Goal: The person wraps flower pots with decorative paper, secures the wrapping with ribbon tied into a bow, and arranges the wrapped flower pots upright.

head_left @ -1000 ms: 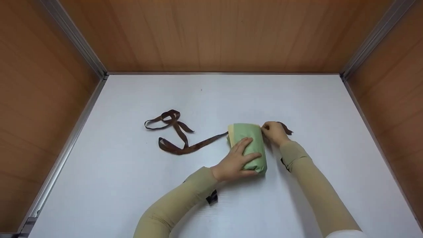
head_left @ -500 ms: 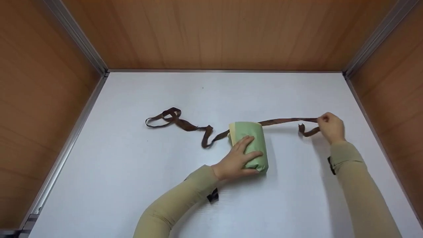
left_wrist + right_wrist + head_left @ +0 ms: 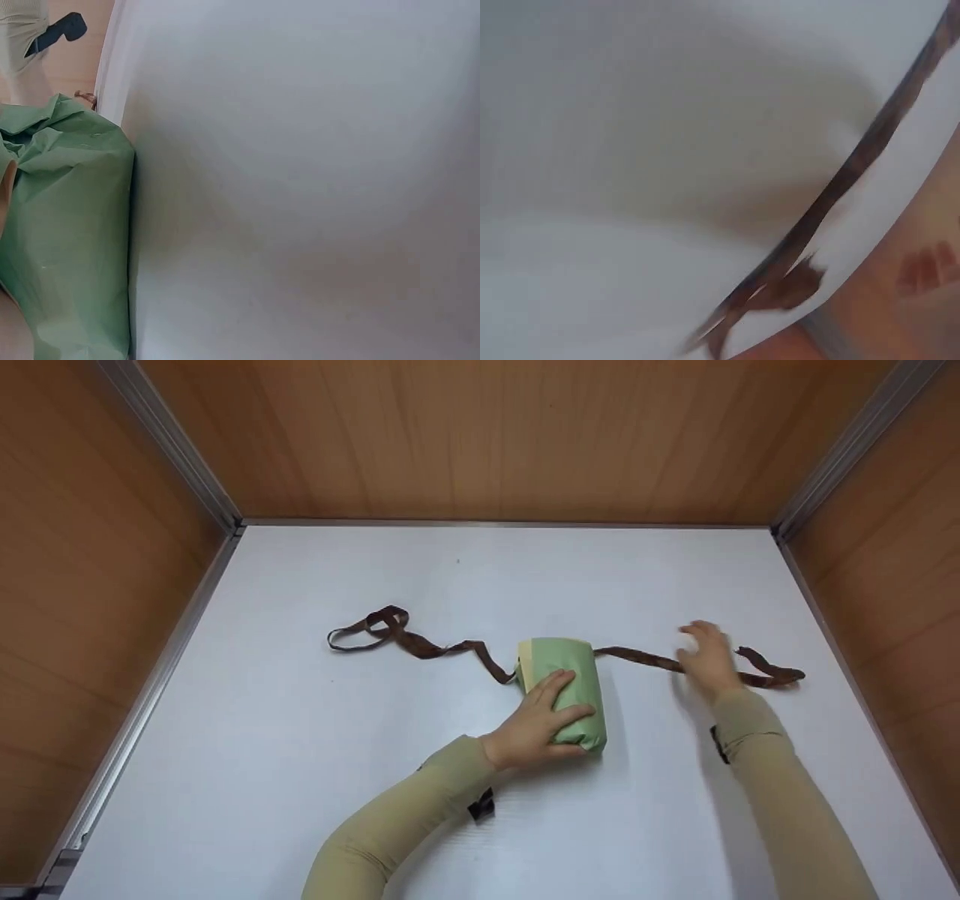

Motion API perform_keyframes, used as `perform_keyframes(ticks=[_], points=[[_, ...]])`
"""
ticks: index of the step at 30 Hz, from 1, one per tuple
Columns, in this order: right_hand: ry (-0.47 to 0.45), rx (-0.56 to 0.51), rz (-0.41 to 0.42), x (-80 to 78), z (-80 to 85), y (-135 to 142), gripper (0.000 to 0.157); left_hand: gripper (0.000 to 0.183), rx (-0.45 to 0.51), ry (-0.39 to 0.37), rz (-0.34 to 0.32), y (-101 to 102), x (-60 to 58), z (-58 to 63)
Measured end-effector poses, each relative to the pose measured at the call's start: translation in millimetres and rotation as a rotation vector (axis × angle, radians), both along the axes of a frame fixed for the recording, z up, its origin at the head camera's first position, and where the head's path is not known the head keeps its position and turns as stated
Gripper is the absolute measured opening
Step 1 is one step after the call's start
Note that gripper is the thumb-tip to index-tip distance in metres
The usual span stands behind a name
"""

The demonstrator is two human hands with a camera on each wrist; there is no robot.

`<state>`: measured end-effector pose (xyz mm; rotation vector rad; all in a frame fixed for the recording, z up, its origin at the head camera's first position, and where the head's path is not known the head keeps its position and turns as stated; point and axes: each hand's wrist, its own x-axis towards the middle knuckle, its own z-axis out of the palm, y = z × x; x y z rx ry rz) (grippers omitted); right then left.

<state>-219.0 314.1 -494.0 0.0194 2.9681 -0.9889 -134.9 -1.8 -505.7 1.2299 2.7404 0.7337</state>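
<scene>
- Right of the green parcel [image 3: 583,686], the brown ribbon [image 3: 641,658], pinched and taut half a second ago, has dropped slack onto the counter [image 3: 225,772]. In this head view the right hand [image 3: 706,658] hovers empty over it, fingers parted; the left hand [image 3: 536,727] rests spread on the parcel. Ribbon now emerging either side suggests a pass beneath, though that stretch is hidden.
- Left wrist: the parcel's crumpled end shows.
- Right wrist: blurred fingers, apart from the ribbon.

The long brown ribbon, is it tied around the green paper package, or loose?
Loose: the long brown ribbon trails on both sides of the green paper package, and none crosses its visible top. Underneath is hidden.
</scene>
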Motion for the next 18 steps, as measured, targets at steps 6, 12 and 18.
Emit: perform_keyframes(ticks=[6,12,18], points=[[-0.111,0.099,0.299,-2.4,-20.7,-75.2,0.042,0.058,0.006,0.022,0.001,0.1,1.4,-1.2],[-0.087,0.113,0.153,-2.6,-19.6,-63.1,0.018,0.058,0.014,0.013,-0.016,5.2,1.8,-1.9],[-0.167,0.201,-0.084,2.3,3.4,-9.1,0.031,0.058,0.013,-0.015,-0.020,6.8,1.3,1.2]])
